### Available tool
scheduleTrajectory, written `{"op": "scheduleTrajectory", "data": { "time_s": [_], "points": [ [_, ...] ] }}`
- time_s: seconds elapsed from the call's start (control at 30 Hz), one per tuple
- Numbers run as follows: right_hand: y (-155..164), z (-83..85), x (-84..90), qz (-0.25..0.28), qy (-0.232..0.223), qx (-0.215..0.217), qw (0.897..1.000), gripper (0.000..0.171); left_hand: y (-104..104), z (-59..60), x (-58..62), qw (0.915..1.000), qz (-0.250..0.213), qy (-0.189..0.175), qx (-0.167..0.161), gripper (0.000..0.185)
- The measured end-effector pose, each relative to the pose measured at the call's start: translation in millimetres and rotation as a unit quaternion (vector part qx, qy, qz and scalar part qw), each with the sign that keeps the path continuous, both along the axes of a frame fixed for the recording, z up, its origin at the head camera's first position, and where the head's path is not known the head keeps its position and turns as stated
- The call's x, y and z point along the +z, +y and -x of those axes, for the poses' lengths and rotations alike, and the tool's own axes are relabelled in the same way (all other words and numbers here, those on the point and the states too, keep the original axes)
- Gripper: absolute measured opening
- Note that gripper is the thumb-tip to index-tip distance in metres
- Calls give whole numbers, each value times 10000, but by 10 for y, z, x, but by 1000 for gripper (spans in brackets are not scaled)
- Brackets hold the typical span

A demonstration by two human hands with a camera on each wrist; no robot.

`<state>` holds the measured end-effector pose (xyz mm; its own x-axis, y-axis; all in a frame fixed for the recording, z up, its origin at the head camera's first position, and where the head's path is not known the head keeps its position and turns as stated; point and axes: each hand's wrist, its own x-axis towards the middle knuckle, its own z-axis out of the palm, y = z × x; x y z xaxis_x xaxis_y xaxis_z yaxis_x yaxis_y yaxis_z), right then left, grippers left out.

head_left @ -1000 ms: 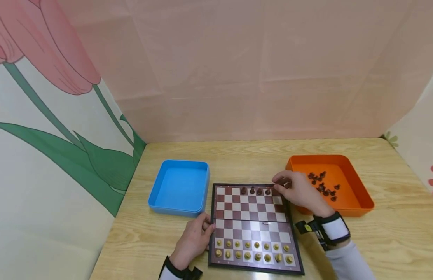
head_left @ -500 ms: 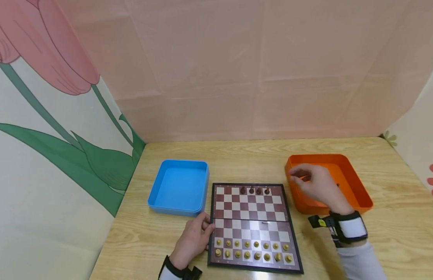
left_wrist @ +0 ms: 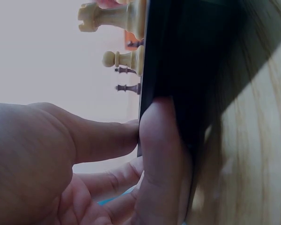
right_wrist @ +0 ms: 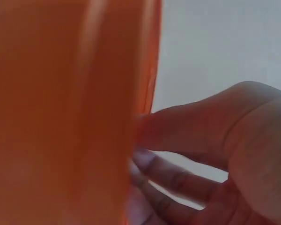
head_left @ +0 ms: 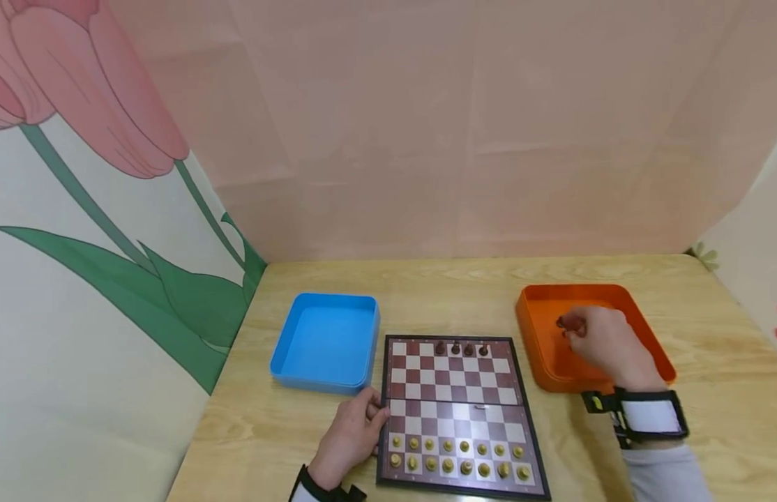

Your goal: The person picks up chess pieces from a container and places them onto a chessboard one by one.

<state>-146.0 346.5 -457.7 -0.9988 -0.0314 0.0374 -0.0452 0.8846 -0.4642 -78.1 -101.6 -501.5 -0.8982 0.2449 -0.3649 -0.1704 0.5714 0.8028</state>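
Note:
A folding chessboard point(head_left: 453, 401) lies flat with light chess pieces point(head_left: 466, 468) in two rows on its near side. Several dark chess pieces point(head_left: 469, 349) stand along its far edge. My left hand point(head_left: 349, 434) grips the board's left edge; in the left wrist view the thumb is on top and a finger point(left_wrist: 161, 145) below, near a light rook point(left_wrist: 110, 16) and a pawn point(left_wrist: 124, 60). My right hand point(head_left: 608, 345) reaches into the orange tray point(head_left: 545, 380), fingers curled beside dark pieces point(head_left: 561, 322). The tray wall hides its fingertips in the right wrist view; I cannot tell whether they hold a piece.
A blue tray point(head_left: 322, 348) stands left of the board, near my left hand. The orange tray's raised wall lies between the board and my right hand. A pinkish backdrop point(head_left: 464, 139) rises behind the wooden table point(head_left: 451, 296).
My right hand has moved right, from the board's far right corner into the orange tray. The left hand stays at the board's edge. The head view has tilted slightly.

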Motion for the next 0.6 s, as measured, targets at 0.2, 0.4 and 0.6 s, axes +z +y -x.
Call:
{"op": "scheduleTrajectory", "data": {
  "time_s": [0.2,0.4,0.6],
  "points": [
    [83,25,-77,-304,-471,-81,9984,15,-1,-12,2,10000,-71,50,11,12],
    [101,0,-73,-339,-831,-262,9956,18,-2,-2,-15,9999,-133,59,-4,12],
    [111,19,-70,-354,-1082,-522,9921,16,-1,6,-33,9999,-144,7,10,12]
  ]
}}
